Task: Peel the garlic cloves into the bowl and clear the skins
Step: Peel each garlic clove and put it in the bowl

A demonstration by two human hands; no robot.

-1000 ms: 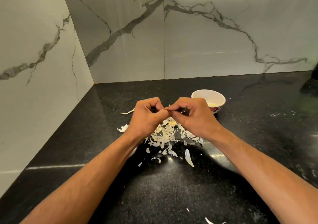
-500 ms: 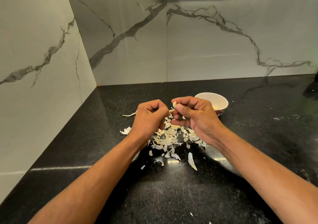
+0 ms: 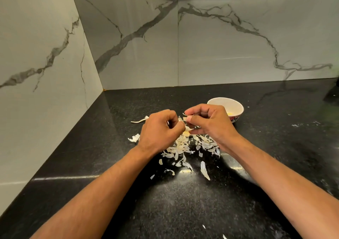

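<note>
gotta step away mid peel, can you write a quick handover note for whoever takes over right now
Left hand: fingers curled, pinching the garlic clove between both hands.
Right hand: thumb and fingers pinching the same clove and its skin, above the skins.
Bowl: white, on the black counter just behind the right hand; something yellowish shows inside, amount unclear.
Skins: loose pile on the counter under the hands, with strays to the left and nearer the camera.
Done: many skins are off.
Left: finish this clove, drop it in the bowl, then clear all skins.
</note>
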